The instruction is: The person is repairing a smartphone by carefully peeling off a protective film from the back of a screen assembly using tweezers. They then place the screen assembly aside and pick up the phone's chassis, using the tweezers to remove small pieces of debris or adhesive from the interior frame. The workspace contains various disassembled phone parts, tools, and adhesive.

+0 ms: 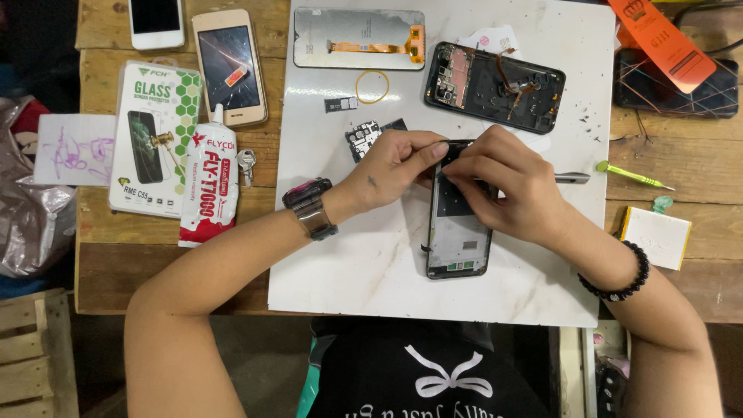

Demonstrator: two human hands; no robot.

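A phone frame [458, 246] lies lengthwise on the white work board [364, 263], its open inside facing up. My left hand [393, 166] and my right hand [507, 186] meet over its far end, fingertips pinching at the frame's top edge. The top of the frame is hidden under my fingers. A small dark circuit board [361, 139] lies just left of my left hand. A metal tool [573, 178] pokes out from behind my right hand.
On the board lie a display panel [357, 37], a yellow rubber band [372, 86] and an opened black phone body [494, 87]. On the wooden table: a glue tube [210, 184], a glass-protector packet [155, 139], a cracked phone [229, 66], a green tool [631, 176], a white battery [656, 237].
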